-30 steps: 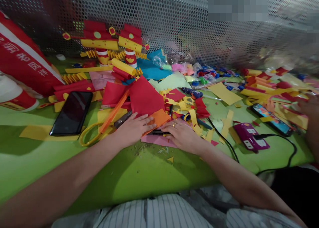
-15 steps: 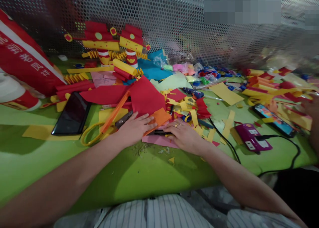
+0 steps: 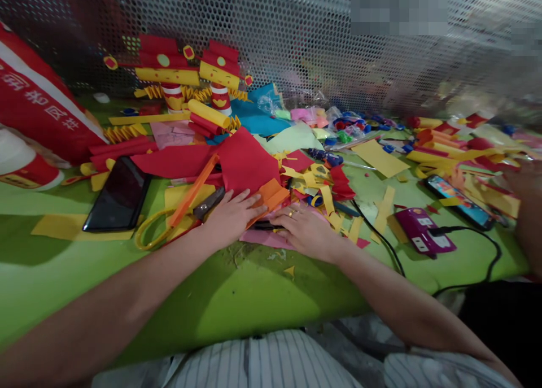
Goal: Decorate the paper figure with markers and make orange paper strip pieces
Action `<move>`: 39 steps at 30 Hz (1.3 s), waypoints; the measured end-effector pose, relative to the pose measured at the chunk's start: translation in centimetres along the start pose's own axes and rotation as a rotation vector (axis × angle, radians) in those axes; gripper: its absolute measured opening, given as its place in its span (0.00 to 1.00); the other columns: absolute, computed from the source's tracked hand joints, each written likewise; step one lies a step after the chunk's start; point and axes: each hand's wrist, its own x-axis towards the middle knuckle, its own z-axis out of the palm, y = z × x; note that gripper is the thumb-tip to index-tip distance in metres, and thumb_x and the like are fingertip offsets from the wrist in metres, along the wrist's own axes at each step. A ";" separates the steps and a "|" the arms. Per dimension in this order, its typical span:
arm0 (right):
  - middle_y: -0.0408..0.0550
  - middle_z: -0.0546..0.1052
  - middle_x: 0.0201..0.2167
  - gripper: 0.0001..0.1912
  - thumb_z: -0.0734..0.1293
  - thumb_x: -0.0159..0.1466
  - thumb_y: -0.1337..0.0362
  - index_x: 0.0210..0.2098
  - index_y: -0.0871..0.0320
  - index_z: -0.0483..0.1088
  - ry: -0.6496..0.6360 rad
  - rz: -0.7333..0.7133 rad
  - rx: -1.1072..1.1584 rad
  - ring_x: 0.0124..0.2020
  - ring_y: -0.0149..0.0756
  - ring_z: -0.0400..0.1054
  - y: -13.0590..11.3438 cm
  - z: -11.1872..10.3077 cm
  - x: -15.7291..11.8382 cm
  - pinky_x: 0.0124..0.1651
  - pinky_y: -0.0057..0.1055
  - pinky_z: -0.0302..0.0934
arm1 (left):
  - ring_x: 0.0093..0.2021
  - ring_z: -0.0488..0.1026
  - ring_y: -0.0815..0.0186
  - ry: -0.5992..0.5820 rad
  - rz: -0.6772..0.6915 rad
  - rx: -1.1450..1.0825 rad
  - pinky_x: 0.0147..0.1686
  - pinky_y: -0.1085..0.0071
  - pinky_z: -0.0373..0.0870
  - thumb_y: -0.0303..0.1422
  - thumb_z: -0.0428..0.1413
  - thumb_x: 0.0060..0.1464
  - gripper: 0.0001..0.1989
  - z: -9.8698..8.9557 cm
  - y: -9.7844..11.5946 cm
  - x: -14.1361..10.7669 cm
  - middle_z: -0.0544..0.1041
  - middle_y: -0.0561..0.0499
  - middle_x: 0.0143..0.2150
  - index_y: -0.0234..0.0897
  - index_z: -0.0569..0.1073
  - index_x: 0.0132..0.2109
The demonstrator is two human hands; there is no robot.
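Observation:
My left hand (image 3: 232, 217) lies flat, fingers spread, its fingertips on a folded orange paper (image 3: 271, 196). Beside it on the right, my right hand (image 3: 301, 225) wears a ring and rests with slightly bent, parted fingers over a pink sheet (image 3: 266, 239) and a dark object whose shape is mostly hidden. A large red paper (image 3: 248, 162) lies just beyond both hands. Left of my left hand are an orange strip (image 3: 195, 189) and a yellow paper loop (image 3: 146, 238). Yellow scraps (image 3: 315, 179) are heaped past my right hand.
A black phone (image 3: 118, 196) and a cup (image 3: 25, 162) are at the left. Two paper figures (image 3: 171, 74) stand behind. At the right are a purple power adapter (image 3: 423, 231) with a cable, a lit phone (image 3: 459, 201) and another person's hand (image 3: 525, 179).
The view has shifted slightly, moving most things a little left. My hands keep nearly the same places; the orange paper looks a bit more folded, and the other person's hand has moved left.

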 end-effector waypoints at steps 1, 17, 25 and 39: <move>0.52 0.77 0.41 0.10 0.63 0.60 0.70 0.41 0.61 0.72 -0.013 -0.006 0.005 0.43 0.42 0.70 0.0 0.0 0.0 0.45 0.40 0.65 | 0.64 0.55 0.55 0.001 0.002 -0.005 0.58 0.50 0.53 0.25 0.48 0.55 0.26 0.1 -0.1 0.0 0.62 0.49 0.63 0.49 0.63 0.60; 0.56 0.76 0.42 0.12 0.63 0.59 0.74 0.42 0.62 0.71 -0.080 -0.018 0.057 0.46 0.43 0.68 -0.7 0.1 0.1 0.49 0.41 0.64 | 0.63 0.56 0.57 -0.004 -0.028 -0.056 0.58 0.49 0.52 0.24 0.45 0.54 0.27 -0.1 0.0 0.1 0.62 0.52 0.63 0.51 0.64 0.59; 0.55 0.76 0.41 0.11 0.63 0.59 0.74 0.41 0.62 0.71 -0.071 -0.105 0.006 0.44 0.42 0.69 -1.0 0.2 0.5 0.49 0.42 0.63 | 0.63 0.57 0.56 0.022 -0.018 -0.056 0.57 0.49 0.53 0.26 0.45 0.56 0.25 0.0 -0.1 0.0 0.64 0.51 0.62 0.51 0.64 0.59; 0.54 0.77 0.41 0.09 0.64 0.59 0.71 0.40 0.62 0.71 -0.071 -0.133 -0.026 0.43 0.43 0.70 -1.1 0.1 1.0 0.48 0.39 0.64 | 0.62 0.58 0.51 -0.006 -0.020 -0.053 0.57 0.45 0.50 0.24 0.43 0.56 0.25 -0.4 0.1 -0.1 0.63 0.49 0.63 0.45 0.65 0.59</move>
